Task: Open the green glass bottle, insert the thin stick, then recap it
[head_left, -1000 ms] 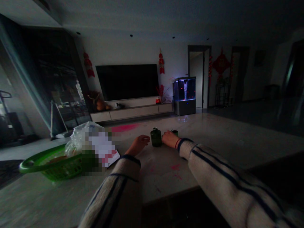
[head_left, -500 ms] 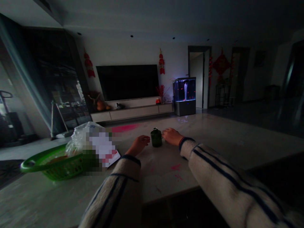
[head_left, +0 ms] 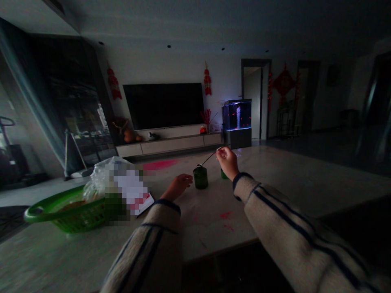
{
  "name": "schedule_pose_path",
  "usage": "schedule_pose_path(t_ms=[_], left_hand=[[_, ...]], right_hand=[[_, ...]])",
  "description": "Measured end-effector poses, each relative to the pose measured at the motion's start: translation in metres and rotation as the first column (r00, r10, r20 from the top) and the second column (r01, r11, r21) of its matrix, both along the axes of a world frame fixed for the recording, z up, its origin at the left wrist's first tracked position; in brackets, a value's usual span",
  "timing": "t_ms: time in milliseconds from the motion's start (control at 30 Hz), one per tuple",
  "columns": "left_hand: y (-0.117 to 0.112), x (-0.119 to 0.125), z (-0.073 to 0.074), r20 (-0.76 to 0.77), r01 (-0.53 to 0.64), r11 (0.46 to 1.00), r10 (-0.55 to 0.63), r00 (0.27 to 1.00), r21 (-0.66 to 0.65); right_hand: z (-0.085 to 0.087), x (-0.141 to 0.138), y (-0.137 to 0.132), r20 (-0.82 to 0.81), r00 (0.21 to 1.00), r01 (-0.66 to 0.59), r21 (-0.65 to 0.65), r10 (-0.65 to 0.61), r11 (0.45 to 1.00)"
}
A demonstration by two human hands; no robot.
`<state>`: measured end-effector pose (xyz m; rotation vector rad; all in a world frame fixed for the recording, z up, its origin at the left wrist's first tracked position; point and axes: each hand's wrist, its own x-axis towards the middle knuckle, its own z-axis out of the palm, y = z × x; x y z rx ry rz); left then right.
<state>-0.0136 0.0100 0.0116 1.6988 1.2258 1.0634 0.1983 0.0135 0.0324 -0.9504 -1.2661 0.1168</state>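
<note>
A small dark green bottle (head_left: 200,178) stands upright on the pale tabletop (head_left: 210,203), its light rim at the top. Just left of it is my left hand (head_left: 180,185), fingers loosely bent toward the glass and holding nothing; whether a fingertip touches the bottle I cannot tell. Up and to the right, my right hand (head_left: 227,160) pinches the upper end of a thin dark stick (head_left: 209,158). That stick slants down to the bottle's mouth. Beside my right wrist sits a small green object (head_left: 224,174), partly hidden by the hand.
At the left stands a green plastic basket (head_left: 79,217) with a clear plastic bag (head_left: 97,179) in it. A blurred-out white sheet or packet (head_left: 131,189) leans at its side. Pink stains (head_left: 226,215) mark the tabletop. Beyond are a television (head_left: 163,106) and a lit fish tank (head_left: 241,116).
My right hand has risen from beside the bottle and now holds the thin stick at the bottle's mouth. The small green object has come into view. My left hand stays put.
</note>
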Motion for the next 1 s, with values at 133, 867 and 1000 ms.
schedule_pose_path(t_ms=[133, 867, 1000], left_hand=[[0.000, 0.000, 0.000, -0.026, -0.020, 1.000, 0.020, 0.999, 0.007], [0.004, -0.001, -0.003, -0.040, -0.034, 0.999, 0.034, 0.999, 0.001], [0.003, -0.002, -0.002, 0.023, 0.000, 1.000, 0.001, 1.000, -0.031]], right_hand=[[0.007, -0.001, -0.001, -0.317, 0.914, -0.225, 0.128, 0.255, 0.966], [0.010, 0.000, -0.002, -0.330, 0.901, -0.245, 0.147, 0.281, 0.958], [0.002, -0.001, 0.005, -0.241, 0.933, -0.260, 0.059, 0.266, 0.964]])
